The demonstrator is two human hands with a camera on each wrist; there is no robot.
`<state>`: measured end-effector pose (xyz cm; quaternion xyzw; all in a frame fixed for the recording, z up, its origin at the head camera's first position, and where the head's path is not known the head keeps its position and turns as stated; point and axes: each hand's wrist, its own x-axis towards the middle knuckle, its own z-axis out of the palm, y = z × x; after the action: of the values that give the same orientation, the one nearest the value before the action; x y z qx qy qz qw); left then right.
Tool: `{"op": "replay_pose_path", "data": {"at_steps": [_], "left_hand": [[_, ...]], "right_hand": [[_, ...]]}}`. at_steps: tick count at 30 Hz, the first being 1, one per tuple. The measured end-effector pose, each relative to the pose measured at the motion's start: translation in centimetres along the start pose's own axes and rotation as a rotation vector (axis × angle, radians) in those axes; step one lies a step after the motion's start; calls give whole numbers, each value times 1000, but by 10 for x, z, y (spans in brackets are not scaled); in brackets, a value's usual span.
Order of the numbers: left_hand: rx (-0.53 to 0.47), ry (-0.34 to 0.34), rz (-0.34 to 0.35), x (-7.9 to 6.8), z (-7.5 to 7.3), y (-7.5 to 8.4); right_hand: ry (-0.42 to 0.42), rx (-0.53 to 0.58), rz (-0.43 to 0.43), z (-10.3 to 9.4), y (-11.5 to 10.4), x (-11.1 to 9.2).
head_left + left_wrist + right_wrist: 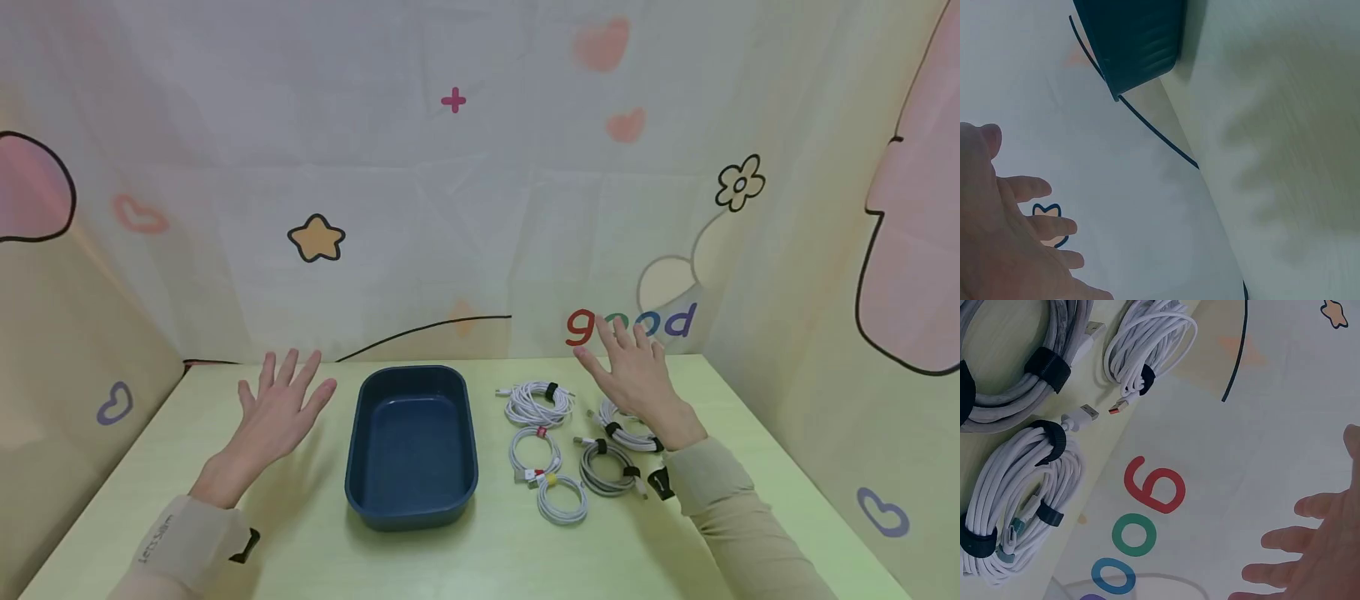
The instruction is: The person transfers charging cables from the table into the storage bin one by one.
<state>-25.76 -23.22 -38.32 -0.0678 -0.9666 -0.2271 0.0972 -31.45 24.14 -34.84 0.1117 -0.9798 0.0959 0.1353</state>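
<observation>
My left hand [279,412] is held in the air left of a dark blue basin [412,517], fingers spread and holding nothing. Over the right side of the table, my right hand [637,375] hovers with straight, spread fingers. Below and beside it lie several coiled USB cables: a thick white coil [538,406] with a black strap, a white coil [630,437] partly hidden by the right hand, a grey coil [606,468] with black straps, a thin white coil [535,452] with a red tie, and another thin one [562,500] with a yellow tie.
The pale table [495,567] meets a printed cloth backdrop [390,183] at the back, and cloth also hangs at both sides. The basin stands left of the cables, with bare table inside its left edge's shadow.
</observation>
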Motion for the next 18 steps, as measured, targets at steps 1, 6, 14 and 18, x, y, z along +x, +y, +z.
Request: {"op": "replay_pose_path", "data": {"at_steps": [1, 6, 14, 18], "left_hand": [[-1, 0, 1, 0, 0, 0], [-8, -7, 4, -1, 0, 0], [-173, -102, 53, 1, 11, 2], [-329, -258, -18, 2, 21, 4]], "right_hand": [[-1, 1, -1, 0, 0, 0], [0, -5, -2, -1, -2, 0], [9, -18, -11, -3, -4, 1], [-1, -21, -9, -5, -5, 2]]}}
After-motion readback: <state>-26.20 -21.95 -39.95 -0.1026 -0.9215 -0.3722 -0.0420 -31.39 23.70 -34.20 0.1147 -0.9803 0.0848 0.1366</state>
